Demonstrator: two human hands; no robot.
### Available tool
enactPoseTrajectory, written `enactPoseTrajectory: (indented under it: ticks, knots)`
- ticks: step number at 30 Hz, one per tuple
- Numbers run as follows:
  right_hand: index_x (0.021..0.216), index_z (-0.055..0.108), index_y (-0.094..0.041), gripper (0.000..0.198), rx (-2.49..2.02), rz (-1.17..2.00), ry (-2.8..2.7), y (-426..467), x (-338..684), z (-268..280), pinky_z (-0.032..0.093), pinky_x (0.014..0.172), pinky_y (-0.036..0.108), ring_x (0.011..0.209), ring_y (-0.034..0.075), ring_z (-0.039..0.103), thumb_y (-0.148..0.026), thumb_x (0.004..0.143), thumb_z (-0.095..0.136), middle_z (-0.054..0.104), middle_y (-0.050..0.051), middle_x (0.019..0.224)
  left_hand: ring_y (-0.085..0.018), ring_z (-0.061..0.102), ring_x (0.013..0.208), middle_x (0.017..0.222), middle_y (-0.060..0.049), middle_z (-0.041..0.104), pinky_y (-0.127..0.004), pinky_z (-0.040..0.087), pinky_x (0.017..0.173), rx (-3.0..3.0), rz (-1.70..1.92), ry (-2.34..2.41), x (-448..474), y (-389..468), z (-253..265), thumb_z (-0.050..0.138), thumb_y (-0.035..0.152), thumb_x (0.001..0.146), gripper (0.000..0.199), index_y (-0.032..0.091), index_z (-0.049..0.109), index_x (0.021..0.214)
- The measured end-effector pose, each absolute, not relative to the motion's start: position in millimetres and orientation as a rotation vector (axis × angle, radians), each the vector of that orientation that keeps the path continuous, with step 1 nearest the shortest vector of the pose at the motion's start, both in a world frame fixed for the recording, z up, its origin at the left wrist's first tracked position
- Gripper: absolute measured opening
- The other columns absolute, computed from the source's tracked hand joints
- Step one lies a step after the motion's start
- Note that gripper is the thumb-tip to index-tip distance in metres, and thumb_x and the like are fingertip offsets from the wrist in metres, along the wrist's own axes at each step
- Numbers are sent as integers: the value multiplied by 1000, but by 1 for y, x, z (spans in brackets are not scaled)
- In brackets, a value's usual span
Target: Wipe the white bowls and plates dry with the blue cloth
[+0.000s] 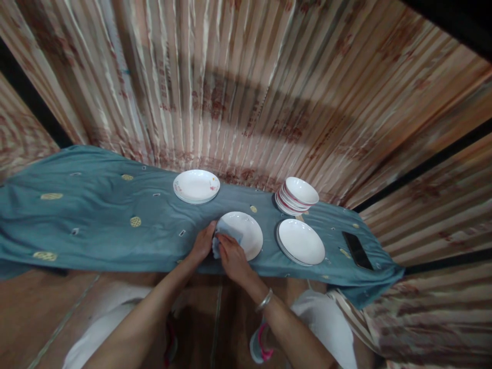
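A white plate (251, 233) is tilted a little above the front of the cloth-covered table. My left hand (203, 242) grips its left rim, fingers partly hidden behind the edge. With a pale blue cloth (232, 225) pinched in its fingers, my right hand (232, 256) presses on the plate's left side. Part of the cloth hangs over the rim between both hands. To the right stands a short stack of white plates (302, 242). Behind and to the left is another stack of plates (197, 185), with small coloured prints on the rim.
A stack of white bowls (300, 195) with red bands stands at the back right. A black phone (357, 250) lies near the right end of the green tablecloth (103, 220). Pleated curtains (238, 92) hang close behind the table, between dark poles.
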State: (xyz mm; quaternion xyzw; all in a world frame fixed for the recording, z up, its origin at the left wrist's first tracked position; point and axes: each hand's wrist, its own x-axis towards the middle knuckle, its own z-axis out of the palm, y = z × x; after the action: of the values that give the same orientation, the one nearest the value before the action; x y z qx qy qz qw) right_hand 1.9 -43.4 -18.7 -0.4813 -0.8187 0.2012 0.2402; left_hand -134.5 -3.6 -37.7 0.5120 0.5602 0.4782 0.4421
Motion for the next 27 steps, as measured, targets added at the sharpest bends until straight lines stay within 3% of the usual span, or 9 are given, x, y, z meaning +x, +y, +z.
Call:
enactPoseTrajectory:
  ticks: [6, 12, 17, 22, 27]
  knots:
    - [133, 55, -8, 44, -1300, 607, -2215, -12, -1, -25, 38, 115, 37, 132, 20, 50, -9, 93, 35, 58, 18, 137, -32, 64, 112, 109, -14, 74, -46, 46, 104, 1247, 1166, 1352, -135, -3, -42, 38, 68, 82, 64, 14, 71, 96]
    - [133, 54, -4, 42, -1445, 432, -2324, 8, 2, -14, 37, 113, 39, 129, 23, 50, -11, 94, 41, 55, 20, 138, -32, 57, 124, 125, -16, 68, -49, 42, 108, 1286, 1188, 1305, -137, -2, -48, 41, 65, 84, 64, 12, 70, 108]
    - [133, 55, -8, 40, -1537, 245, -2449, 17, 18, -7, 38, 111, 38, 125, 22, 52, -12, 95, 43, 56, 18, 137, -35, 57, 123, 128, -15, 66, -49, 55, 93, 1244, 1165, 1282, -139, -3, -48, 49, 64, 82, 64, 13, 68, 116]
    - [130, 58, -7, 37, -1652, 133, -2540, 18, 45, -3, 39, 108, 39, 125, 23, 50, -14, 97, 42, 57, 18, 136, -35, 62, 112, 133, -14, 63, -43, 63, 67, 1131, 1118, 1247, -137, -5, -46, 54, 58, 82, 62, 15, 64, 124]
    - [106, 71, -10, 30, -1654, 111, -2689, 7, 69, -2, 39, 108, 42, 128, 26, 48, -12, 96, 42, 64, 17, 123, -33, 63, 108, 132, -13, 63, -38, 62, 63, 1040, 1117, 1225, -137, -5, -44, 57, 48, 83, 56, 16, 63, 128]
